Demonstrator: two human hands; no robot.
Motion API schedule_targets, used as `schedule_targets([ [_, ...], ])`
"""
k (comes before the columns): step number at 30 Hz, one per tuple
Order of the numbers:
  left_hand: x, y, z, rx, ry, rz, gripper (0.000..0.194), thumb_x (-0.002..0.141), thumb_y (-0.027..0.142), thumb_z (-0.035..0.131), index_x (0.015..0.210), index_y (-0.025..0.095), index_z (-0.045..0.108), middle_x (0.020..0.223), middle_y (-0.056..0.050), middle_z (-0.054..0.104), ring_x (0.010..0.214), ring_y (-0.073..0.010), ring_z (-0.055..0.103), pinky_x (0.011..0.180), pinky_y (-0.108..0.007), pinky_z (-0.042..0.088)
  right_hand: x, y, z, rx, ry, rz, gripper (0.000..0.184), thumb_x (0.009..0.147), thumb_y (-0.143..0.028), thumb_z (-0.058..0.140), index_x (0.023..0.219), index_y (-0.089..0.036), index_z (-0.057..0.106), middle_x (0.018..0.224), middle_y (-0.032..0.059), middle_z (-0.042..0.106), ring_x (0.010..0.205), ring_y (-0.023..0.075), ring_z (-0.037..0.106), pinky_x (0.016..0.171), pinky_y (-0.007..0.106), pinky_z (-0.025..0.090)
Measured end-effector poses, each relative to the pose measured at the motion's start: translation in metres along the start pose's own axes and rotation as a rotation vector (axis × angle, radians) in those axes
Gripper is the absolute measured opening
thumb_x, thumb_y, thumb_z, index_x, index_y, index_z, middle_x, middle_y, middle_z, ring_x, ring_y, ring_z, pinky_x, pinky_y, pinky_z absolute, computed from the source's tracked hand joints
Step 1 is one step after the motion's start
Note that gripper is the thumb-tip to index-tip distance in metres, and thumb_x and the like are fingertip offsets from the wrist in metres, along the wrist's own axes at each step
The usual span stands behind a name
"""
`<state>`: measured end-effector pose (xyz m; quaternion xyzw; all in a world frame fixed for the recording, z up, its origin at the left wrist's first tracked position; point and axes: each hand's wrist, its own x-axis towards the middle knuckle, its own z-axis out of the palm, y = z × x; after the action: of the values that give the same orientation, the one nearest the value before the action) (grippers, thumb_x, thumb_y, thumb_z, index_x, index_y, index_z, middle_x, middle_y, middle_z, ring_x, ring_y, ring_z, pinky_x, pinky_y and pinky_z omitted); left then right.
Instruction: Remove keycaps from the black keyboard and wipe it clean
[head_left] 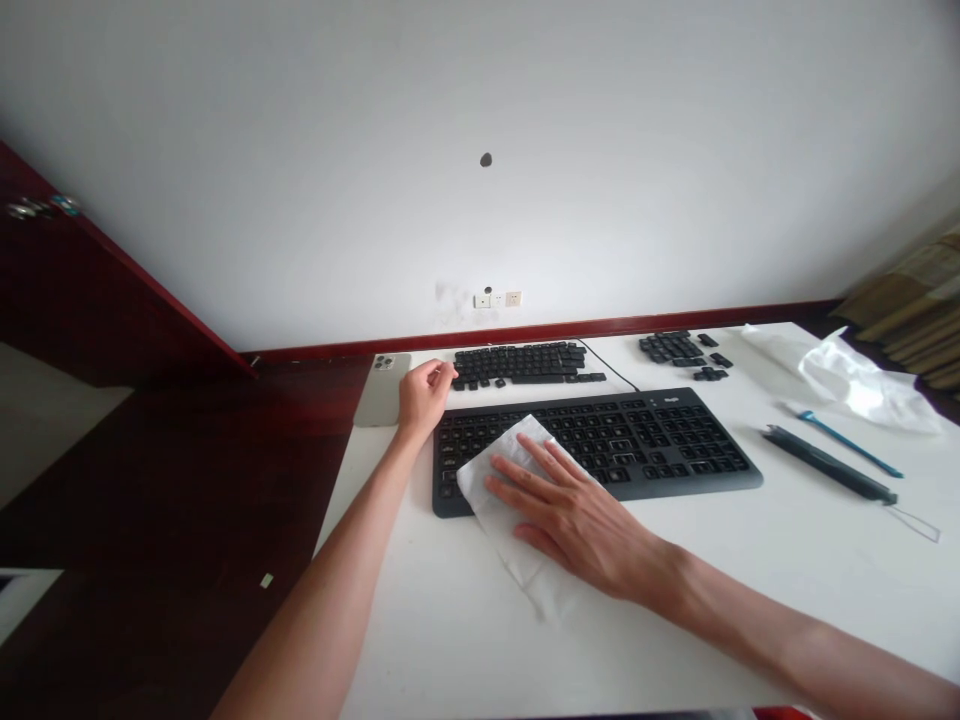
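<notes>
A dark keyboard frame [660,445] lies on the white table [450,620]. My right hand [577,515] lies flat, fingers stretched out, pressing a white wipe [499,470] onto the keyboard's left end. My left hand [424,395] hovers at the keyboard's upper left corner, thumb and forefinger pinched together near a laid-out row of black keycaps [525,363]. What the pinch holds, if anything, is too small to see.
A second group of loose keycaps [679,352] lies at the back right. A phone [382,390] rests face down at the table's left edge. A dark pen-like tool [829,465], a blue brush [847,440] and a crumpled clear bag [855,385] lie to the right.
</notes>
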<state>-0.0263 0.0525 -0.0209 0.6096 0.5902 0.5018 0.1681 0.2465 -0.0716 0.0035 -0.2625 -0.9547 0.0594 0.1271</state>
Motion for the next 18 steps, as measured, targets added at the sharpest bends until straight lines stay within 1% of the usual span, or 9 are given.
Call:
schedule_targets([
  [1, 0.000, 0.000, 0.000, 0.002, -0.001, 0.000, 0.037, 0.099, 0.045, 0.058, 0.077, 0.020, 0.074, 0.068, -0.002, 0.071, 0.063, -0.0179, 0.064, 0.063, -0.027, 0.042, 0.005, -0.001, 0.001, 0.014, 0.012, -0.015, 0.055, 0.108, -0.030, 0.055, 0.162, -0.022, 0.048, 0.167, 0.0069, 0.046, 0.161, 0.0378, 0.027, 0.126, 0.063, 0.035],
  [3, 0.000, 0.001, 0.000, 0.003, -0.002, 0.003, 0.037, 0.099, 0.045, 0.058, 0.077, 0.020, 0.074, 0.068, -0.002, 0.071, 0.062, -0.0177, 0.063, 0.062, -0.027, 0.041, 0.012, -0.003, 0.002, 0.044, 0.044, -0.048, 0.046, 0.108, -0.023, 0.053, 0.153, -0.019, 0.059, 0.159, 0.0088, 0.057, 0.153, 0.0343, 0.044, 0.121, 0.055, 0.046],
  [5, 0.000, 0.001, -0.001, 0.003, 0.000, 0.004, 0.036, 0.099, 0.044, 0.058, 0.077, 0.020, 0.074, 0.066, -0.002, 0.070, 0.059, -0.0168, 0.060, 0.061, -0.027, 0.039, 0.014, -0.003, 0.000, 0.088, 0.063, -0.076, 0.036, 0.108, -0.017, 0.051, 0.139, -0.016, 0.068, 0.146, 0.0109, 0.067, 0.136, 0.0289, 0.060, 0.110, 0.045, 0.056],
  [7, -0.001, 0.001, -0.001, 0.000, 0.002, 0.007, 0.036, 0.098, 0.044, 0.058, 0.076, 0.020, 0.074, 0.064, -0.001, 0.068, 0.056, -0.0161, 0.057, 0.060, -0.028, 0.038, 0.009, -0.001, -0.008, 0.139, 0.047, -0.084, 0.029, 0.108, -0.014, 0.050, 0.123, -0.016, 0.074, 0.131, 0.0119, 0.074, 0.117, 0.0247, 0.069, 0.096, 0.039, 0.061],
  [9, -0.001, 0.001, -0.001, -0.011, 0.001, 0.010, 0.036, 0.098, 0.044, 0.058, 0.076, 0.020, 0.074, 0.063, -0.001, 0.067, 0.055, -0.0159, 0.055, 0.059, -0.028, 0.037, 0.000, 0.004, -0.022, 0.174, -0.028, -0.066, 0.027, 0.107, -0.012, 0.049, 0.110, -0.018, 0.075, 0.114, 0.0100, 0.076, 0.101, 0.0222, 0.072, 0.083, 0.035, 0.061],
  [11, -0.002, 0.001, -0.001, -0.021, -0.003, 0.012, 0.036, 0.099, 0.044, 0.058, 0.075, 0.020, 0.073, 0.062, -0.001, 0.066, 0.055, -0.0158, 0.055, 0.059, -0.028, 0.037, -0.012, 0.014, -0.041, 0.180, -0.152, -0.014, 0.030, 0.107, -0.011, 0.048, 0.100, -0.020, 0.076, 0.101, 0.0061, 0.076, 0.088, 0.0203, 0.073, 0.074, 0.033, 0.059],
  [13, -0.001, 0.002, -0.001, -0.016, -0.002, 0.007, 0.037, 0.099, 0.044, 0.059, 0.074, 0.020, 0.073, 0.060, 0.000, 0.064, 0.053, -0.0150, 0.052, 0.058, -0.028, 0.035, -0.023, 0.030, -0.062, 0.162, -0.255, 0.092, 0.030, 0.106, -0.014, 0.050, 0.096, -0.024, 0.077, 0.098, 0.0031, 0.077, 0.080, 0.0191, 0.074, 0.069, 0.031, 0.057],
  [16, -0.001, 0.004, -0.001, 0.009, 0.001, 0.005, 0.035, 0.098, 0.042, 0.060, 0.073, 0.021, 0.072, 0.054, 0.003, 0.056, 0.051, -0.0138, 0.046, 0.057, -0.028, 0.032, -0.027, 0.059, -0.093, 0.097, -0.235, 0.197, 0.027, 0.107, -0.028, 0.053, 0.102, -0.028, 0.079, 0.101, 0.0037, 0.080, 0.081, 0.0216, 0.076, 0.069, 0.033, 0.057],
  [18, 0.000, 0.006, -0.002, 0.022, 0.000, 0.013, 0.034, 0.098, 0.040, 0.060, 0.072, 0.021, 0.072, 0.052, 0.004, 0.051, 0.051, -0.0135, 0.045, 0.057, -0.028, 0.032, -0.019, 0.073, -0.111, 0.088, -0.194, 0.270, 0.027, 0.106, -0.038, 0.053, 0.109, -0.030, 0.079, 0.104, 0.0044, 0.080, 0.081, 0.0219, 0.076, 0.068, 0.033, 0.057],
])
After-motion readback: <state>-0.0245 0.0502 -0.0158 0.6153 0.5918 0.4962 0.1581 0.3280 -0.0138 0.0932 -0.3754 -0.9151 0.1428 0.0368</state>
